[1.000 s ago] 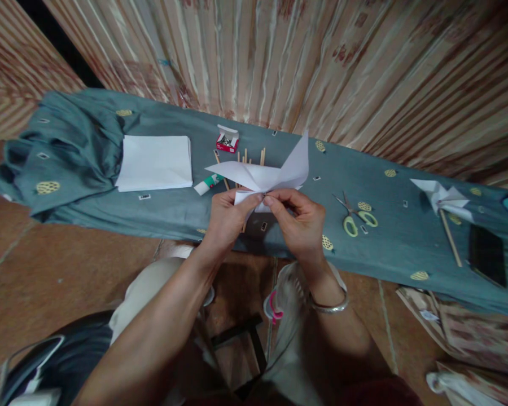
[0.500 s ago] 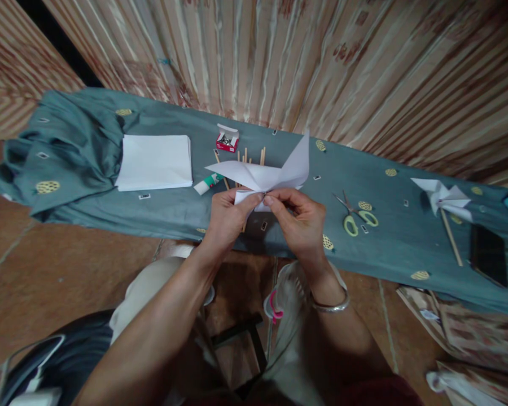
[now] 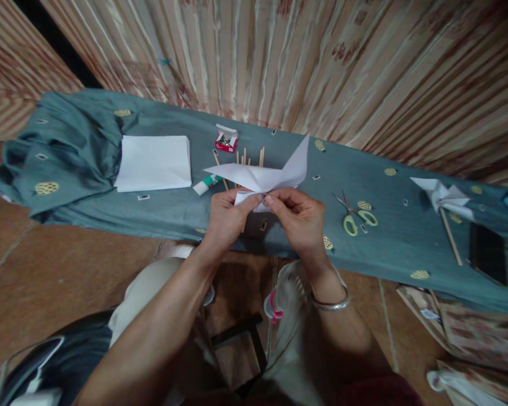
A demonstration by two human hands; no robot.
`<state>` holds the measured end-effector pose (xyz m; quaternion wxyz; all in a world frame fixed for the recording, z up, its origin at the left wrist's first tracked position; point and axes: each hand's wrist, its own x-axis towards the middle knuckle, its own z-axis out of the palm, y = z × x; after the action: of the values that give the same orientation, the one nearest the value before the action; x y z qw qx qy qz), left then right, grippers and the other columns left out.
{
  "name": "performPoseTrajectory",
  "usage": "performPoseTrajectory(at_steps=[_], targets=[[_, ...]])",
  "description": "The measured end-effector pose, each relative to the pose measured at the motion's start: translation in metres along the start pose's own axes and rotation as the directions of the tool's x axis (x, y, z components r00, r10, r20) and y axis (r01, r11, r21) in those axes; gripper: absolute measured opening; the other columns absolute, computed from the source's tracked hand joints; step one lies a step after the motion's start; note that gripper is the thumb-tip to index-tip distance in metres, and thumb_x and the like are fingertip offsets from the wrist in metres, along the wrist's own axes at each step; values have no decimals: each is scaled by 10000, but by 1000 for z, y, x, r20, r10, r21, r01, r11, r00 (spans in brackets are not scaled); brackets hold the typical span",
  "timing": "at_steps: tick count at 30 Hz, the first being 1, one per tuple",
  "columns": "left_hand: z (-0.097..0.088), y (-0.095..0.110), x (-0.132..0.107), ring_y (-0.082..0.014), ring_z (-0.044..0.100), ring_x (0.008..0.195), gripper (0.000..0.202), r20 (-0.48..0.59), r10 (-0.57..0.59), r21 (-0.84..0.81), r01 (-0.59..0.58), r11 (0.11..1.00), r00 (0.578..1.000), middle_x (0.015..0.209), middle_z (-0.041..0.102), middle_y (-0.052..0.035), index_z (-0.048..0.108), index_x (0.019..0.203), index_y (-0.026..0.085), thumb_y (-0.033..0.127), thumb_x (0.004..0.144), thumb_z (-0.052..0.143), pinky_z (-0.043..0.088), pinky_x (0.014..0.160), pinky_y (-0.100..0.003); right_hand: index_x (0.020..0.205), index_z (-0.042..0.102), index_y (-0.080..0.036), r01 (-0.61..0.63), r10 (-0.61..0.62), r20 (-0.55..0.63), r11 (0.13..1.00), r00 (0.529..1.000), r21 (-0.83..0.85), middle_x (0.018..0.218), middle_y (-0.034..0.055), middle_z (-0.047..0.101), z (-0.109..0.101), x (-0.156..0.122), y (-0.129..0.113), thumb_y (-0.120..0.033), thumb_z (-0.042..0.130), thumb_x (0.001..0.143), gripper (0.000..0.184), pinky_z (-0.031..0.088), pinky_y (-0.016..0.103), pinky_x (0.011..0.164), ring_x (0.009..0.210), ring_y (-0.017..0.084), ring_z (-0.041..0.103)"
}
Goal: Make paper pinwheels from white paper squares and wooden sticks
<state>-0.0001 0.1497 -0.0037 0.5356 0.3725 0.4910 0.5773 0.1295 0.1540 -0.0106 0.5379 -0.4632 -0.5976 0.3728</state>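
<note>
Both hands meet over the middle of the cloth-covered table, pinching a white paper pinwheel (image 3: 275, 177) whose pointed blades stick out to the left and upper right. My left hand (image 3: 229, 217) is closed on its near left side, thumb against the centre. With thumb and forefinger together, my right hand (image 3: 298, 219) grips at the pinwheel's centre; whatever small piece lies between those fingertips is too small to make out. Several thin wooden sticks (image 3: 261, 156) lie partly hidden under the paper. A green-and-white glue stick (image 3: 207, 184) rests just left of the pinwheel.
A stack of white paper (image 3: 154, 163) lies at left. Behind the sticks stands an open red box (image 3: 226, 141) of small metal pieces. Scissors (image 3: 353, 214) with green handles lie to the right, then a pinwheel on a stick (image 3: 446, 203) and a black phone (image 3: 488, 254).
Almost nothing differs. The paper blades dip very slightly, while both hands keep the same pinch at the pinwheel's centre.
</note>
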Motion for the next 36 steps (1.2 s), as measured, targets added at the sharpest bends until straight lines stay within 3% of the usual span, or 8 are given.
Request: performPoseTrajectory(at_steps=[15, 29, 36], targets=[[-1, 4, -1, -122, 503, 562, 170, 19, 35, 42, -36, 999, 999, 561, 633, 22, 714, 540, 185, 317, 579, 815, 398, 572, -239, 706, 698, -195, -74, 69, 38, 985, 997, 153, 669, -5, 707, 1, 4, 5, -363, 741, 735, 176, 516, 259, 602, 605, 122, 617], [0, 0, 0, -135, 532, 588, 217, -6, 74, 58, -73, 996, 997, 595, 663, 12, 730, 588, 164, 353, 553, 831, 421, 585, -241, 723, 702, -192, -67, 70, -28, 994, 997, 91, 671, -11, 703, 2, 3, 4, -321, 736, 732, 134, 500, 247, 582, 606, 117, 608], [2, -3, 0, -122, 527, 565, 214, -27, 40, 17, -39, 999, 999, 589, 642, 29, 724, 605, 169, 343, 552, 837, 420, 568, -245, 704, 690, -195, -74, 80, -84, 994, 993, 75, 660, -13, 700, 4, 3, 4, -338, 744, 721, 154, 499, 250, 581, 600, 120, 608]])
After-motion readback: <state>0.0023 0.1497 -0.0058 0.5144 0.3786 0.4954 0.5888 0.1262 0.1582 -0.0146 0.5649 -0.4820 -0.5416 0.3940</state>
